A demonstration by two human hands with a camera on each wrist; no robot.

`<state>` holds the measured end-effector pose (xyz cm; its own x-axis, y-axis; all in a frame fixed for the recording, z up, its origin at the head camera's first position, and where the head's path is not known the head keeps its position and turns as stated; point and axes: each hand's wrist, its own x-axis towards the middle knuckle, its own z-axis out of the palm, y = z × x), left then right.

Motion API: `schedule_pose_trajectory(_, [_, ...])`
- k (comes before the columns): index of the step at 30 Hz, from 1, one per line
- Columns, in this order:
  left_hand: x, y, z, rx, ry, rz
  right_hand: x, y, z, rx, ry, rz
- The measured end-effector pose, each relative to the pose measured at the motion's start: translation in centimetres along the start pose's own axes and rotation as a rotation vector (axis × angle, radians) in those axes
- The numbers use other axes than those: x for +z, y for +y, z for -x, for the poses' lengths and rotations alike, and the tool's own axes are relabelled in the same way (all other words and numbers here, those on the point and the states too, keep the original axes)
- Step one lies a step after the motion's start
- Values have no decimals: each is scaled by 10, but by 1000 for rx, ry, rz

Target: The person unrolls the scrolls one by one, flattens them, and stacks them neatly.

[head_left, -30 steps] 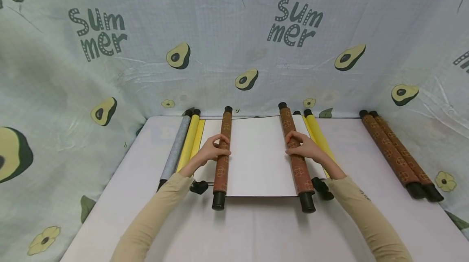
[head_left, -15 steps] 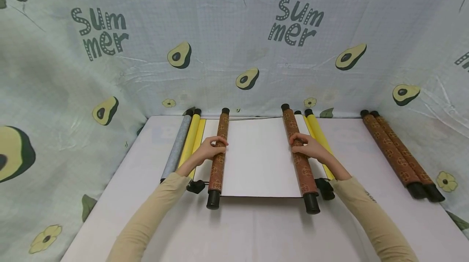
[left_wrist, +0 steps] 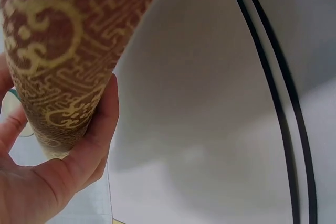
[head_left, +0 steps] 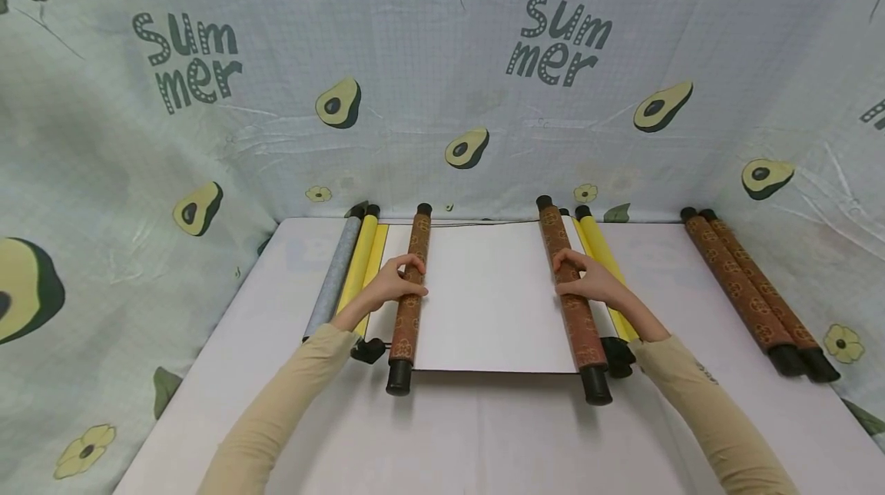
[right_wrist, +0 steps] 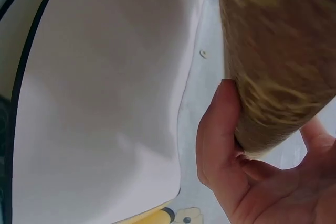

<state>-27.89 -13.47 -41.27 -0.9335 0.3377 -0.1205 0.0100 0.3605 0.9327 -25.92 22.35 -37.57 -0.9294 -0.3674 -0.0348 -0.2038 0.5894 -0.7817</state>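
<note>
White scroll sheet (head_left: 492, 295) lies spread flat at the middle of the table (head_left: 484, 433), a brown patterned roll at each side. Left hand (head_left: 392, 286) curls its fingers round the left roll (head_left: 409, 303); right hand (head_left: 582, 280) grips the right roll (head_left: 572, 303) the same way. Outside them lie a yellow scroll (head_left: 359, 264) and a grey roll (head_left: 332, 280) – two more brown scrolls (head_left: 743, 287) rest well apart on the right, near the avocado-print cloth (head_left: 442, 80)

A makeshift recording booth, not a lived-in room: avocado-print "Summer" cloth (head_left: 442, 80) hangs as walls beyond and to both sides of the hands, enclosing a plain white table (head_left: 484, 441) beneath them, with 2 spare brown rolls (head_left: 750, 287) laid well right of the right hand.
</note>
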Motion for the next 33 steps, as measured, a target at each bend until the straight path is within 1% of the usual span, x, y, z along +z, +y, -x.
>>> schedule_pose_trajectory(2, [-2,-1,0,0,-3,-1,-1,7,-1,10,0,0])
schedule_pose_trajectory(6, [-5,-3,1,-22,-5,-21,-3,22,-4,62,20,30])
schedule_pose_trajectory(9, [-5,-4,2,-36,-5,-42,-3,28,-4,83,41,52])
schedule_pose_trajectory(13, [-6,-4,2,-24,11,-58,-3,30,-4,59,49,61])
schedule_pose_trajectory(18, [-6,-5,3,11,37,-82,-5,30,-2,18,52,88])
schedule_pose_trajectory(22, [-6,-3,4,20,28,-69,-8,33,0,-8,48,88])
schedule_pose_trajectory(26, [-9,-2,6,26,9,-60,-11,35,2,11,56,87])
schedule_pose_trajectory(33, [-15,-4,9,26,-12,-74,-16,33,9,17,80,94])
